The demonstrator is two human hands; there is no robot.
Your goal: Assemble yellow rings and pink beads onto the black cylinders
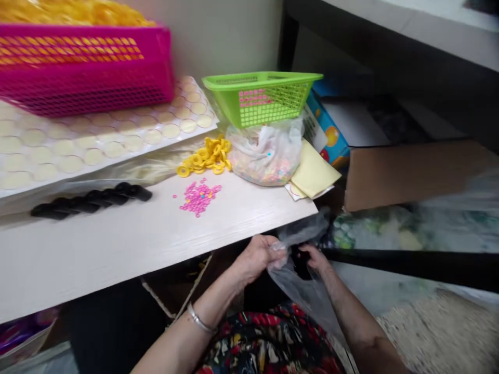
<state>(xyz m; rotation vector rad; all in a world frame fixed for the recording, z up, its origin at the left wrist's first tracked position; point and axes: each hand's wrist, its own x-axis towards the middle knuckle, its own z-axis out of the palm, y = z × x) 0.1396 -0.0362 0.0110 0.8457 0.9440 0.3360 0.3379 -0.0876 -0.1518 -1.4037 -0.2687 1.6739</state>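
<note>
My left hand (pixel 259 257) is closed on the gathered edge of a clear plastic bag (pixel 307 291), just off the front edge of the table. Close by on the right is my right hand (pixel 315 259), its fingers curled by a dark patch at the bag; what they grip is blurred and cannot be made out. On the table lie a loose cluster of small pink beads (pixel 198 197), a heap of yellow rings (pixel 210 156) and a row of black cylindrical pieces (pixel 91 200).
A pink basket (pixel 89 78) of yellow pieces stands on sheets of round stickers (pixel 113 150). Behind the table's right end are a green basket (pixel 265 98), a bag of pastel beads (pixel 268 156) and yellow paper (pixel 315 169). An open cardboard box (pixel 405 176) sits at right.
</note>
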